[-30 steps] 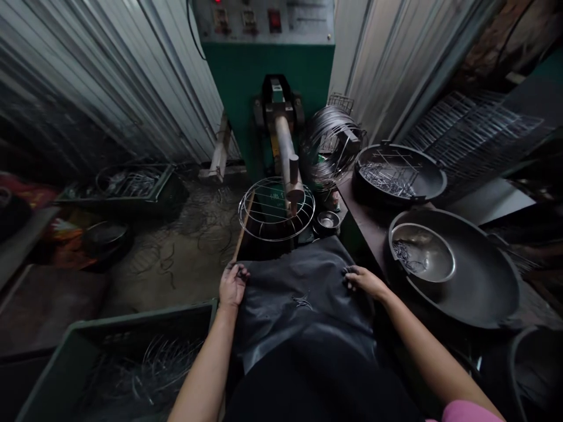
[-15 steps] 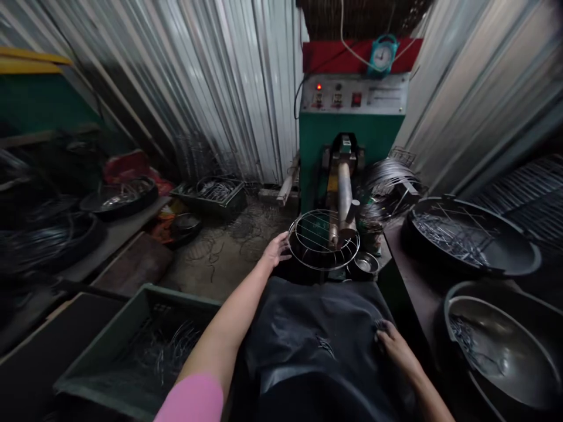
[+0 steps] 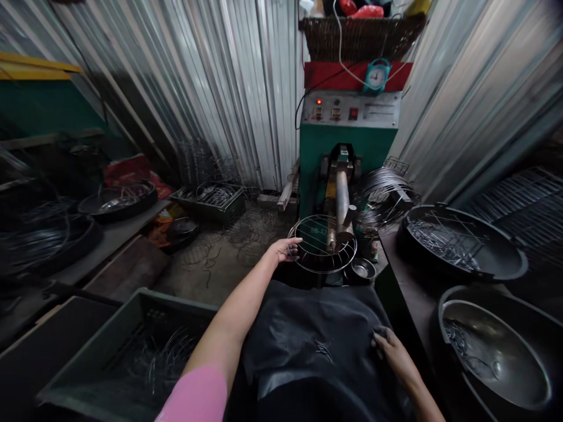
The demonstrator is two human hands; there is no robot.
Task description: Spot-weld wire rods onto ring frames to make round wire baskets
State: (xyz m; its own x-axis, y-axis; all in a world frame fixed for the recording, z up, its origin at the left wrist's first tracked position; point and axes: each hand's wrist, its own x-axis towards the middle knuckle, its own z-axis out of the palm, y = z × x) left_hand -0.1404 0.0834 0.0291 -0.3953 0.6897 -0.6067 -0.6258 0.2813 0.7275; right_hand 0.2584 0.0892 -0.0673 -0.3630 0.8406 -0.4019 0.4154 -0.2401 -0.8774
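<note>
My left hand (image 3: pixel 285 251), fingers curled, grasps the left rim of the round wire rack (image 3: pixel 323 258), made of thin steel rods, under the green machine's (image 3: pixel 347 146) cylindrical arm. My right hand (image 3: pixel 393 350) lies released on the creased black apron (image 3: pixel 308 340). A small steel bowl (image 3: pixel 363 269) stands just beside the rack.

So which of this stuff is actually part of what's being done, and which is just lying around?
In use:
left hand at the rim of the round wire rack
green machine, its arm lying over that rack
right hand resting on the dark lap cloth

Lying about:
green crate of wire bits
wire coil
black pan of wire pieces
steel bowl
clock
</note>
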